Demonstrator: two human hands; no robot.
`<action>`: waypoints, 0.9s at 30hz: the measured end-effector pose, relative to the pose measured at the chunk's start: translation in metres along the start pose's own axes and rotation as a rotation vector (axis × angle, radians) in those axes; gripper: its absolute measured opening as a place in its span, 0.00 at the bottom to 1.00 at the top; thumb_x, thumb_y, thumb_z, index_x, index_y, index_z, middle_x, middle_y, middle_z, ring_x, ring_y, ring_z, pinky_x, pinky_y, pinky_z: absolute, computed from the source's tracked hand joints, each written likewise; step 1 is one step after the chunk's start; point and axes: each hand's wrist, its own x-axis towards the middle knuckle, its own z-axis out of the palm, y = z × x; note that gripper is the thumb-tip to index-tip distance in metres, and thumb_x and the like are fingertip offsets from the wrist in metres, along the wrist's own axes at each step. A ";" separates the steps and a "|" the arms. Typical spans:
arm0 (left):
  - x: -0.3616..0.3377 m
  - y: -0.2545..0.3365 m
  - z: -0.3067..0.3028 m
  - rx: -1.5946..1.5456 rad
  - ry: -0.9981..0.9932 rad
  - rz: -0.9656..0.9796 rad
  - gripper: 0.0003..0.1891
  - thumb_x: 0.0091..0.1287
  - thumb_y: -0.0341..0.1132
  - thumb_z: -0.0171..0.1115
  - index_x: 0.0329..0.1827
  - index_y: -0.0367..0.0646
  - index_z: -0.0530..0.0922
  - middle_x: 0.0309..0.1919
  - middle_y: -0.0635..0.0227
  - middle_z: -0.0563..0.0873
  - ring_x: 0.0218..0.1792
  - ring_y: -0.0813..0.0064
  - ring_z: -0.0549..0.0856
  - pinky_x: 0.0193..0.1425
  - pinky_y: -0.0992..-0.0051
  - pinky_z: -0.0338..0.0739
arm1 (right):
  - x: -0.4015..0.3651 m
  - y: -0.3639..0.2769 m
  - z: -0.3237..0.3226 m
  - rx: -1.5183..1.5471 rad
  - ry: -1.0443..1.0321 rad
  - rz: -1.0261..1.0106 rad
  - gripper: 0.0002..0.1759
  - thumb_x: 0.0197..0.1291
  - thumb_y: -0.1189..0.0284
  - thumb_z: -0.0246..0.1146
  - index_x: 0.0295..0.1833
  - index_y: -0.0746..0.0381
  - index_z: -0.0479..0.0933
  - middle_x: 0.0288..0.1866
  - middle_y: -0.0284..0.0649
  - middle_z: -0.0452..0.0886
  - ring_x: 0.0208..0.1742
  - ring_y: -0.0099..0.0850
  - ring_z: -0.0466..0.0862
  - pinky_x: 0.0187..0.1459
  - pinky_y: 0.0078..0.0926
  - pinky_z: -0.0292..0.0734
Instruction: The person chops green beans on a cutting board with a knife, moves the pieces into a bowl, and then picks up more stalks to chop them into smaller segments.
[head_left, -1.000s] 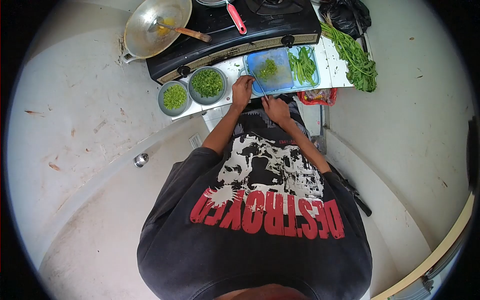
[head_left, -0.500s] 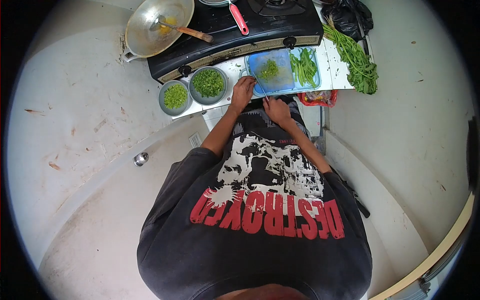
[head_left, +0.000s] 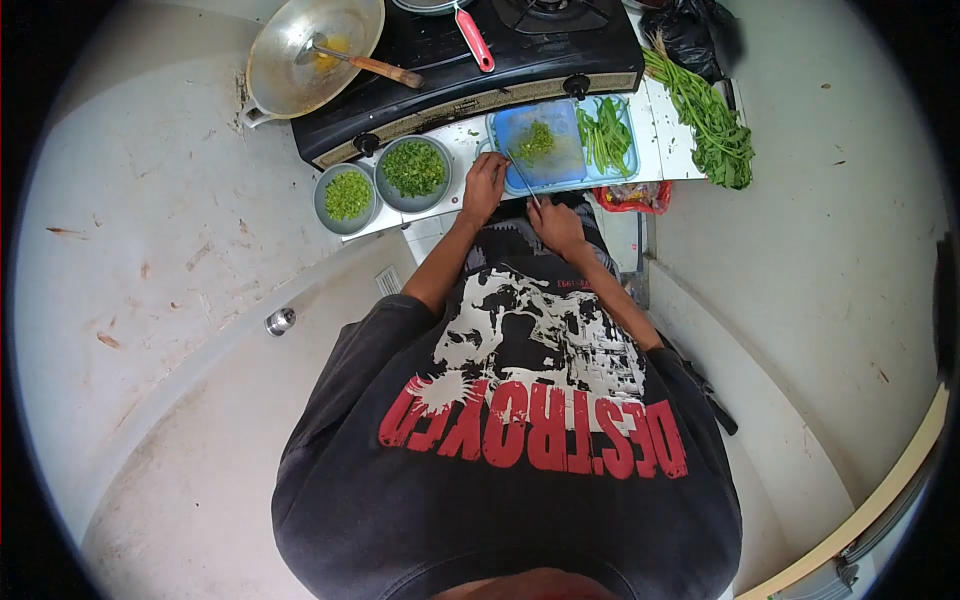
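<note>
My right hand is closed round the handle of a knife, its thin blade slanting up and left over the near left part of a blue cutting board. Beside the knife tip, at the board's left edge, my left hand has its fingers bent together; what they pinch is too small to make out. Chopped greens lie in a small heap on the board. Uncut green stems and leaves rest to its right on a light blue tray.
Two grey bowls of chopped greens stand at the left. Behind is a black stove with a wok and a red-handled pan. A leafy bunch and black bag lie right, a red basket below.
The whole view has shifted very slightly. The knife and both hands stay almost where they were at the board's near left corner.
</note>
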 end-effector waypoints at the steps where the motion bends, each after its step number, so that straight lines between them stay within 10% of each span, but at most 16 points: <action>1: -0.001 -0.002 0.000 -0.001 -0.004 0.004 0.04 0.67 0.22 0.61 0.42 0.33 0.80 0.40 0.53 0.83 0.43 0.47 0.84 0.47 0.58 0.78 | 0.000 -0.001 -0.002 -0.003 0.000 -0.003 0.26 0.72 0.53 0.53 0.37 0.67 0.81 0.30 0.61 0.84 0.36 0.60 0.86 0.43 0.57 0.81; 27: 0.000 -0.004 0.001 -0.039 0.025 -0.047 0.04 0.63 0.21 0.62 0.39 0.35 0.82 0.40 0.57 0.87 0.40 0.56 0.88 0.46 0.63 0.81 | 0.001 0.007 0.003 -0.071 0.019 -0.065 0.24 0.72 0.54 0.54 0.41 0.67 0.78 0.29 0.59 0.84 0.33 0.59 0.86 0.38 0.55 0.83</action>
